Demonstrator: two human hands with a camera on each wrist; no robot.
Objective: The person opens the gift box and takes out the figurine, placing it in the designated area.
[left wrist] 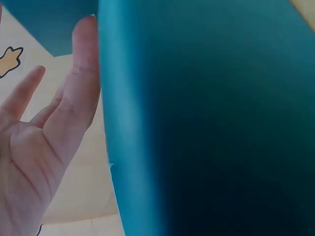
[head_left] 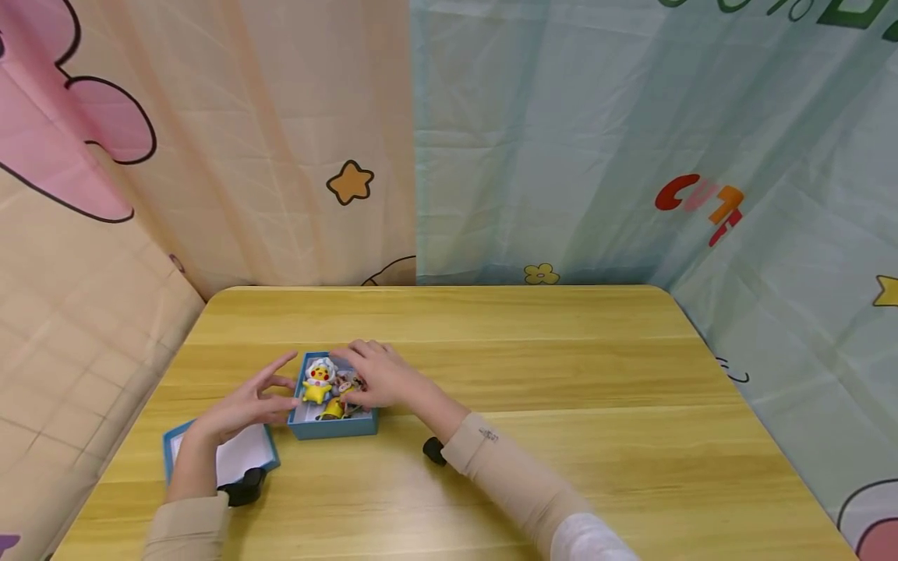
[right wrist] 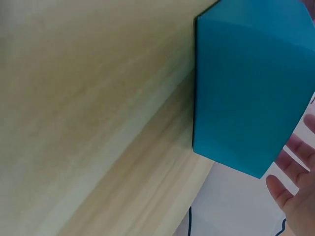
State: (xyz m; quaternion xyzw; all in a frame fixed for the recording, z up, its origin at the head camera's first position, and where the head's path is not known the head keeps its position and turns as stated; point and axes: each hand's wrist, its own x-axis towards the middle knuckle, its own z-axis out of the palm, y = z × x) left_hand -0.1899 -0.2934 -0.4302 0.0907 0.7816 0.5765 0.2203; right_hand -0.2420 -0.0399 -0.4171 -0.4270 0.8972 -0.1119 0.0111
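Beside the blue box [head_left: 333,429], the left hand [head_left: 242,403] had fingers apart, while the right hand [head_left: 384,375], also spread, overhung the figures [head_left: 318,388] inside.

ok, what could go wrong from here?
The right hand, over the open blue box, might knock the yellow red-cheeked figurine against the other toys. The left forearm crosses above the blue lid and could drag it. The left hand, close beside the box, could nudge it.
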